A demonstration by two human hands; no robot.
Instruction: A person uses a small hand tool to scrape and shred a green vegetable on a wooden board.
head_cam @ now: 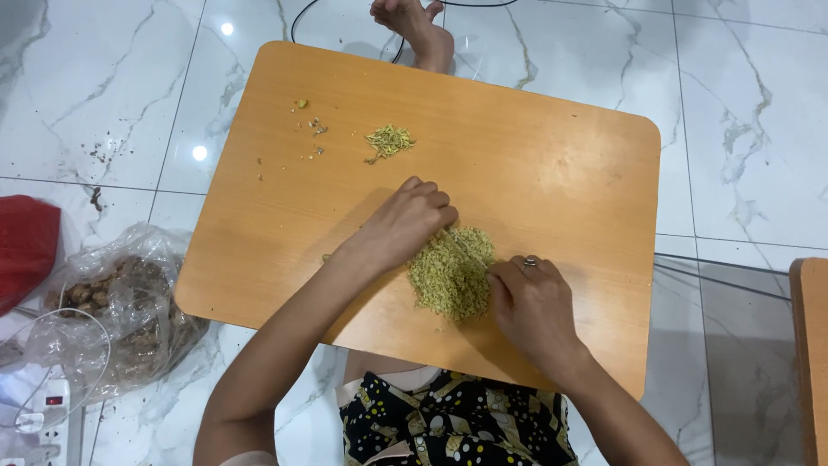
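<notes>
Both hands rest on the green pile (450, 274). The left hand (405, 223) curls on its top edge; the right hand (530, 306) pinches bits beside it.

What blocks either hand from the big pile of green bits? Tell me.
Nothing visible. The left hand and the right hand both already touch the big pile on the wooden board.

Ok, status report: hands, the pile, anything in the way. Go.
Left hand curled at big green pile, right hand pressing its edge. Small green heap sits apart on wooden board. Nothing between the hands.
</notes>
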